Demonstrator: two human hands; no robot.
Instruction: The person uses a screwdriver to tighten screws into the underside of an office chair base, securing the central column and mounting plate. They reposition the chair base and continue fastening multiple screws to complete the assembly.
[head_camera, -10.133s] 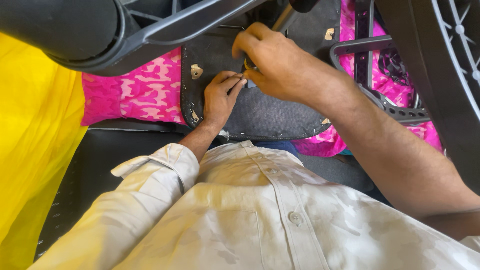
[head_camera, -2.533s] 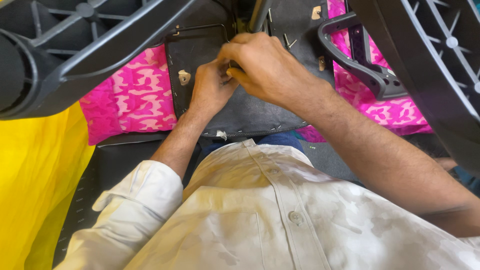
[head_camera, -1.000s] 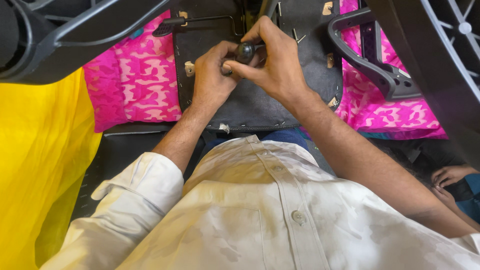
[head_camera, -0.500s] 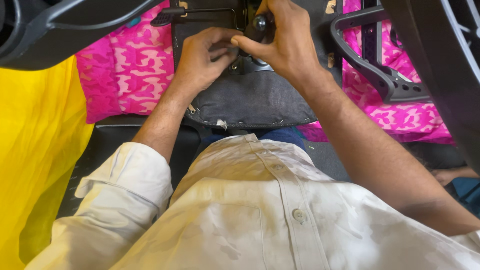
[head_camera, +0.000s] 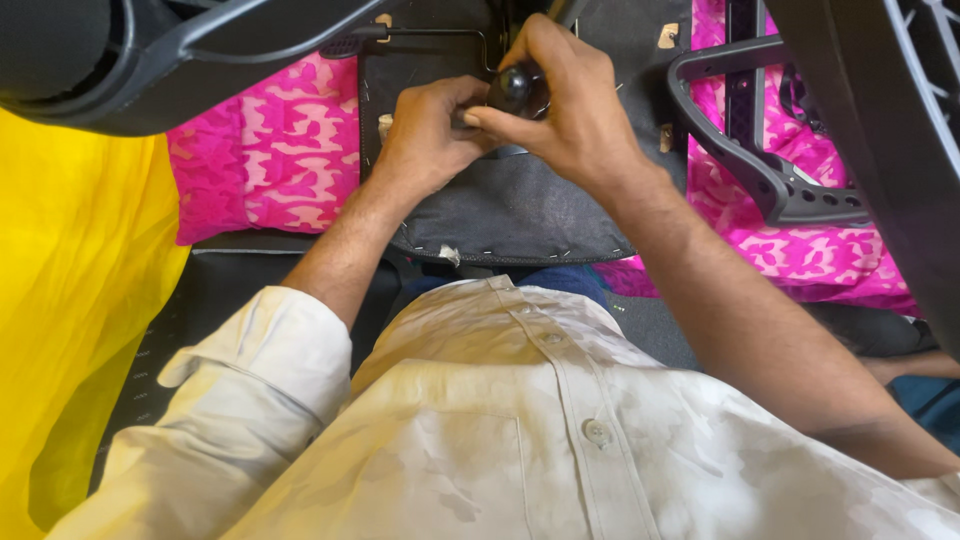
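Under both hands (head_camera: 500, 120), grey seat underside (head_camera: 520, 210)

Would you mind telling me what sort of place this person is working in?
Probably a chair assembly or upholstery workshop: an upturned seat base with stapled dark fabric, a loose black armrest, and pink patterned cloth spread beneath the work.

The single head view looks steeply down, close over the chest

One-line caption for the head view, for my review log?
Both hands meet over a grey upholstered seat panel: right hand grips a black knob, left hand beside it.
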